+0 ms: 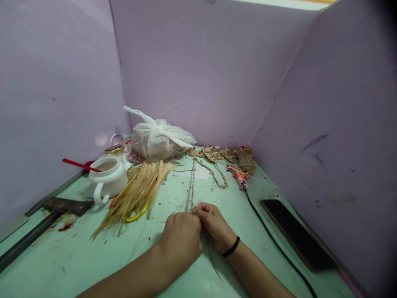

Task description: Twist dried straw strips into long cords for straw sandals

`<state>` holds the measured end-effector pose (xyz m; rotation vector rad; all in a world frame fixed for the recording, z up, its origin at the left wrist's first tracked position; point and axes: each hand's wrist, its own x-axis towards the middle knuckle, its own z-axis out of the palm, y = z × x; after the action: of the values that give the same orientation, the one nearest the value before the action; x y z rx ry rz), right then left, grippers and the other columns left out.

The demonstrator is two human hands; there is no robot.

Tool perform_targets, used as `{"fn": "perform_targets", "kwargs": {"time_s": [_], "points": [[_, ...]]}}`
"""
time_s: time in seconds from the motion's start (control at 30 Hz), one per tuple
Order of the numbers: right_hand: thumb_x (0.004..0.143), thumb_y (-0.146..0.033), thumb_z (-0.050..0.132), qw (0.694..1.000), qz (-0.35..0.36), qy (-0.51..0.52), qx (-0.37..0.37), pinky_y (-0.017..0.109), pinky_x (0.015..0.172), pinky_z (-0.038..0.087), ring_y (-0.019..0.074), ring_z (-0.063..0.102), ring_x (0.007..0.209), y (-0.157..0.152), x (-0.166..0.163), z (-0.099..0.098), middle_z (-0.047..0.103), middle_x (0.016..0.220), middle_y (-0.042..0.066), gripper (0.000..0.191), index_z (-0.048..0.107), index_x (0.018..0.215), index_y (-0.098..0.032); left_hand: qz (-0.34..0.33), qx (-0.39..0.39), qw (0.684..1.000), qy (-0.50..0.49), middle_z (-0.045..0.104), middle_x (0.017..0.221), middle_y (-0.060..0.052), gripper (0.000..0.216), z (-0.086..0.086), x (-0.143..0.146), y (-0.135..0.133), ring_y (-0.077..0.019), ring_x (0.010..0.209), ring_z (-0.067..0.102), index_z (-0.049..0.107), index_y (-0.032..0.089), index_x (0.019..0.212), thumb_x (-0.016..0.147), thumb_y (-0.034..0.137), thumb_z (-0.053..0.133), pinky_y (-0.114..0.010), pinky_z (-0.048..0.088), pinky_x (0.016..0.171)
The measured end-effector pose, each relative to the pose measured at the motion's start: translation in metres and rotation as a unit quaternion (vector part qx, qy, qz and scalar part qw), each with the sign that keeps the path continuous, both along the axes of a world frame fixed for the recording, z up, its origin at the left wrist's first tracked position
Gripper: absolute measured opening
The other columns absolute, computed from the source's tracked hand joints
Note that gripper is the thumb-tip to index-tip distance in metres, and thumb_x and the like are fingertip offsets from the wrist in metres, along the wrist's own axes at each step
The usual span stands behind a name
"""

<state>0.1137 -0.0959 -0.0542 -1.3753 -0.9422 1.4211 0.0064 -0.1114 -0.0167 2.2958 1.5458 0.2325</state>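
Note:
A thin braided straw cord [192,182] runs from the back of the table straight toward me. Its near end is between my two hands, which touch each other. My left hand [182,234] is closed in a fist around that end, knuckles up. Thumb and forefinger of my right hand [214,223] pinch the cord at the same spot, and a dark band circles that wrist. Loose straw ends [214,260] trail below the hands. Left of them lies a bundle of dry straw strips [136,186] with a yellow ring [136,216] at its lower side.
At left stand a white pot [110,182] holding a red stick [81,164], and a hammer-like tool [66,205]. Behind are a tied white plastic bag [161,138] and woven straw pieces [217,154]. At right, a patterned glue-gun-shaped thing [239,176] trails a black cable [273,239] near a phone [297,234].

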Motion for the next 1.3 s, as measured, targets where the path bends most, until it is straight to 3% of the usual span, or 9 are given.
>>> {"fn": "perform_targets", "kwargs": {"time_s": [0.1,0.17,0.3,0.4,0.53,0.73,1.0,1.17,1.3], "points": [[0.053,-0.018,0.054,1.000,0.012,0.019,-0.002,0.019,0.040,0.021,0.0039,0.032,0.039,0.000,0.000,0.001,0.042,0.041,-0.006,0.009,0.046,0.052,-0.015,0.015,-0.024,0.997,-0.075,0.056,0.058,-0.008,0.023,0.008,-0.008,0.014,-0.0169,0.059,0.052,0.061,0.014,0.057,0.068,0.030,0.048,-0.025,0.033,0.056],[0.056,-0.022,0.055,0.999,0.035,0.030,-0.006,0.019,0.039,0.021,0.0038,0.031,0.036,0.000,0.001,0.002,0.041,0.040,-0.006,0.011,0.047,0.053,-0.015,0.089,-0.024,0.981,-0.170,0.055,0.055,-0.005,0.024,0.012,-0.015,0.029,-0.0133,0.053,0.050,0.059,0.014,0.057,0.070,0.029,0.046,-0.023,0.033,0.052],[0.059,-0.028,0.057,0.997,0.062,0.044,0.019,0.019,0.042,0.025,0.0048,0.037,0.039,0.002,0.004,0.000,0.046,0.042,-0.004,0.017,0.047,0.055,-0.014,0.114,-0.330,0.884,-0.311,0.050,0.046,0.000,0.015,0.007,-0.017,0.048,-0.0079,0.034,0.040,0.057,0.012,0.062,0.065,0.023,0.047,-0.020,0.026,0.037],[0.061,-0.026,0.056,0.996,0.072,0.004,0.058,0.020,0.046,0.030,0.0068,0.044,0.044,0.005,0.006,-0.003,0.051,0.048,-0.002,0.014,0.049,0.060,-0.014,0.100,-0.416,0.832,-0.354,0.050,0.045,-0.001,0.010,-0.006,-0.013,0.050,-0.0077,0.034,0.042,0.054,0.010,0.055,0.059,0.018,0.048,-0.019,0.028,0.034],[0.066,-0.020,0.051,0.976,0.097,-0.152,0.124,0.019,0.047,0.031,0.0077,0.045,0.049,0.007,0.012,-0.008,0.055,0.053,0.000,0.007,0.050,0.062,-0.014,0.145,-0.364,0.859,-0.330,0.041,0.033,0.003,0.009,-0.014,-0.011,0.051,-0.0069,0.027,0.034,0.047,0.012,0.044,0.053,0.013,0.047,-0.018,0.022,0.029],[0.070,-0.023,0.048,0.888,0.085,-0.417,0.174,0.021,0.049,0.031,0.0110,0.050,0.054,-0.002,0.017,0.003,0.061,0.059,0.003,0.016,0.061,0.064,-0.015,0.144,-0.310,0.883,-0.322,0.029,0.025,0.006,0.015,-0.017,-0.007,0.049,-0.0050,0.022,0.022,0.039,0.016,0.039,0.052,0.011,0.046,-0.019,0.012,0.028],[0.068,-0.020,0.048,0.859,0.095,-0.470,0.181,0.021,0.046,0.027,0.0114,0.050,0.049,-0.019,0.004,0.016,0.062,0.054,0.003,0.017,0.062,0.058,-0.017,0.164,-0.326,0.875,-0.317,0.033,0.028,0.004,0.014,-0.021,-0.006,0.047,-0.0063,0.024,0.028,0.042,0.015,0.039,0.053,0.017,0.045,-0.019,0.016,0.028],[0.067,-0.024,0.051,0.873,0.134,-0.424,0.200,0.021,0.045,0.028,0.0100,0.045,0.047,-0.016,0.011,0.015,0.057,0.050,0.001,0.016,0.060,0.056,-0.016,0.082,-0.338,0.871,-0.346,0.037,0.031,0.005,0.007,-0.020,-0.014,0.056,-0.0046,0.025,0.027,0.048,0.014,0.045,0.051,0.018,0.050,-0.018,0.014,0.028],[0.069,-0.038,0.052,0.959,0.053,-0.251,0.121,0.021,0.047,0.033,0.0095,0.044,0.047,-0.004,0.020,0.019,0.054,0.051,0.002,0.026,0.054,0.056,-0.015,0.058,-0.345,0.870,-0.347,0.036,0.032,0.006,0.010,-0.017,-0.020,0.061,-0.0037,0.025,0.027,0.051,0.013,0.048,0.051,0.022,0.055,-0.017,0.013,0.028]]}}
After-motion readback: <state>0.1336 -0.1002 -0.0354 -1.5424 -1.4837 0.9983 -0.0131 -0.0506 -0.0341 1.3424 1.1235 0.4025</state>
